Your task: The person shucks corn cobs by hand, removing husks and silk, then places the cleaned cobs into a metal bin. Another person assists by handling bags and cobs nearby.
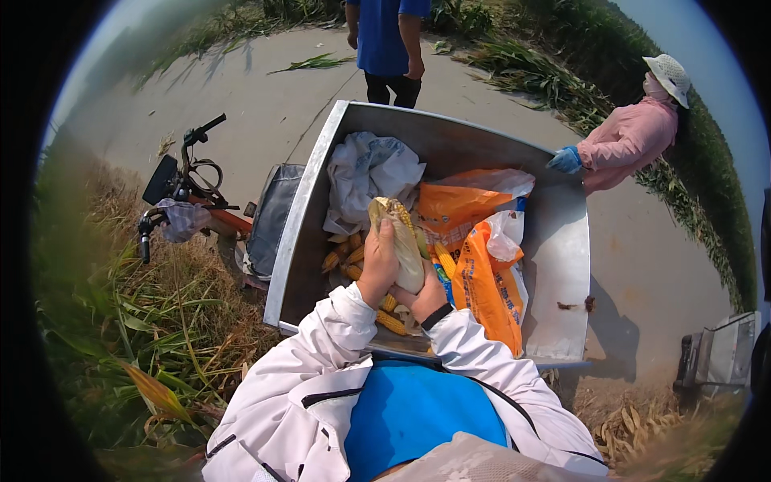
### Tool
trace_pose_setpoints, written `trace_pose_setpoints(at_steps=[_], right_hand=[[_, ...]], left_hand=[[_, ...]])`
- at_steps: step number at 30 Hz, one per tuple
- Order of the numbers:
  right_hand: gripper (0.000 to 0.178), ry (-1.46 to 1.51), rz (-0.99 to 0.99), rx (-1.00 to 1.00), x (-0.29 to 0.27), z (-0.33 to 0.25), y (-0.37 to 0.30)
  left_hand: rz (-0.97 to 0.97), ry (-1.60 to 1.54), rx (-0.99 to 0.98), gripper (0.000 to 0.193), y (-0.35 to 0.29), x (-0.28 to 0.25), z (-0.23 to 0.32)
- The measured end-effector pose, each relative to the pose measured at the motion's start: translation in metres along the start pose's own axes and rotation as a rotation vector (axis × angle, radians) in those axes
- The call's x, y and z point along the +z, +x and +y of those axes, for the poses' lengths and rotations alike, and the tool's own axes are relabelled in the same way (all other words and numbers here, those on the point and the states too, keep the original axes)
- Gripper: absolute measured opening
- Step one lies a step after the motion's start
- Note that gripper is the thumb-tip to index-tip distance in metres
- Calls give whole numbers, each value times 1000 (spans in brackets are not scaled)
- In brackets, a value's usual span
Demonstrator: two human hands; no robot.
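Note:
Above the metal cart bed (562,313) I hold an ear of corn (408,261), its pale husk still around most of it and yellow kernels showing near the top. My left hand (378,263) is closed around its side, thumb pointing up. My right hand (426,297) grips its lower end. Under my hands lie several husked yellow corn cobs (391,323), partly hidden by my wrists. A crumpled white sack (365,181) rests at the back left of the bed, and orange-and-white plastic bags (486,281) cover its middle and right.
The cart's seat (273,217) and handlebars (193,173) stand to the left. A person in pink (630,140) rests a blue-gloved hand on the cart's right rim. Another person in blue (387,40) stands beyond it. Cut stalks (152,337) lie at the left; another vehicle (723,353) is at the right.

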State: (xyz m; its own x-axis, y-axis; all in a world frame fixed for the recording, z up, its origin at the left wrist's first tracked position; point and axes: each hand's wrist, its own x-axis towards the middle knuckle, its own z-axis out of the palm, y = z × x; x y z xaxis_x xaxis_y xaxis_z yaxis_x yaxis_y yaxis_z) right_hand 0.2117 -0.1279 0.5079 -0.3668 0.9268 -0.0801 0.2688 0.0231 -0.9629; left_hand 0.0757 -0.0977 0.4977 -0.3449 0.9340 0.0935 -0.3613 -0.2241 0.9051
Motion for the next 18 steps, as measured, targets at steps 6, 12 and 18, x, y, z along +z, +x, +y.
trace_pose_setpoints(at_steps=[6, 12, 18], right_hand=[[81, 36, 74, -103, 10, 3, -3], [86, -178, 66, -28, 16, 1, -2], [91, -440, 90, -33, 24, -6, 5]], left_hand=[[0, -239, -145, 47, 0, 4, 23], [80, -173, -170, 44, 8, -12, 24], [115, -355, -185, 48, 20, -15, 40]])
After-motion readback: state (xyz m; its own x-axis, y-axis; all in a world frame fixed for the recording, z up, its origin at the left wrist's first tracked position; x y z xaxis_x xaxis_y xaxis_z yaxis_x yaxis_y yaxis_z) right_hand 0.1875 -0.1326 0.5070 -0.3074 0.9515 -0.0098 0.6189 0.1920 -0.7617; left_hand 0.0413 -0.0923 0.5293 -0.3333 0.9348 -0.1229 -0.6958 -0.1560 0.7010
